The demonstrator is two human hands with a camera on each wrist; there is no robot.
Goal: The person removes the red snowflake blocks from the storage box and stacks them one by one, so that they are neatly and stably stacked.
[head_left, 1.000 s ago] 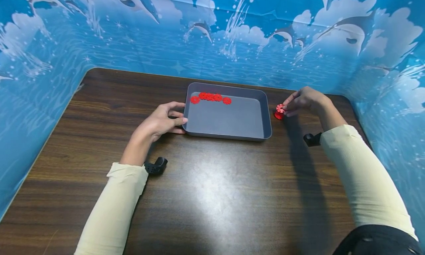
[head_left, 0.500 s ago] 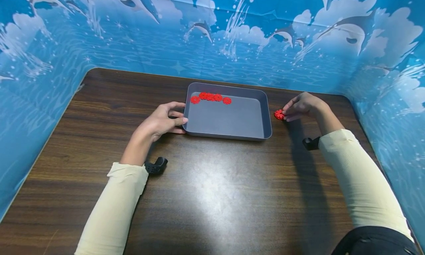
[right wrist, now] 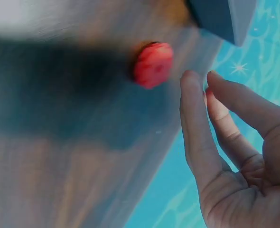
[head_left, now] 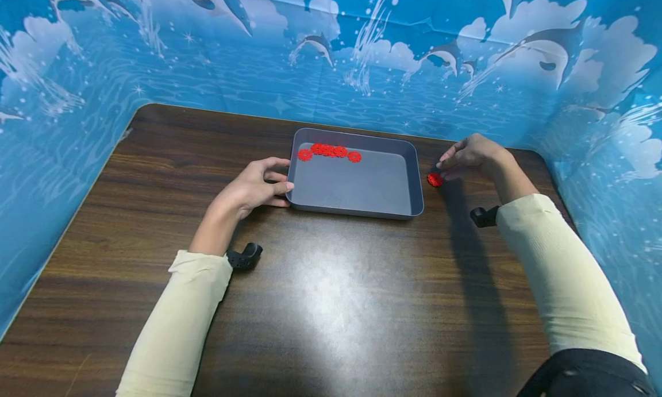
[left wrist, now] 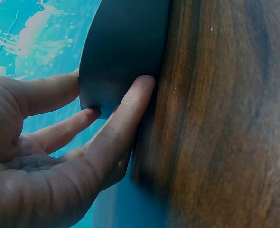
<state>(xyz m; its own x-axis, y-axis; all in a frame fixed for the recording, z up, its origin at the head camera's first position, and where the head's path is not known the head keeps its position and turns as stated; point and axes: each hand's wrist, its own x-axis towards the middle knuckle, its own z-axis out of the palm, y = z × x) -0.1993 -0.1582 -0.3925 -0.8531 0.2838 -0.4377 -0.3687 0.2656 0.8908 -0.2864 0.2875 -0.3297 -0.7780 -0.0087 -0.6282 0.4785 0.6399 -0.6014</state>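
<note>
In the head view a grey rectangular tray (head_left: 357,184) rests on the table, with several red notched discs (head_left: 328,150) lying near its back wall. My left hand (head_left: 256,185) stands at the tray's left end; its spread, fairly straight fingers touch the outer wall and the thumb tip is at the rim. In the left wrist view a fingertip (left wrist: 144,83) lies low against the dark wall. Right of the tray is a small pile of red discs (head_left: 434,180). My right hand (head_left: 473,154) hovers just behind it, thumb and fingertips close together with nothing between them (right wrist: 235,137).
The dark wood table (head_left: 331,305) ends at a blue dolphin-print curtain (head_left: 258,69) behind and at both sides. Black wrist cameras (head_left: 245,257) sit under both wrists. The tray's right wall (head_left: 418,181) rises between the tray's discs and the pile.
One second ago my right hand held a red disc above the pile. It lowered the disc onto the pile, let go and rose slightly. The left hand and tray stayed put.
</note>
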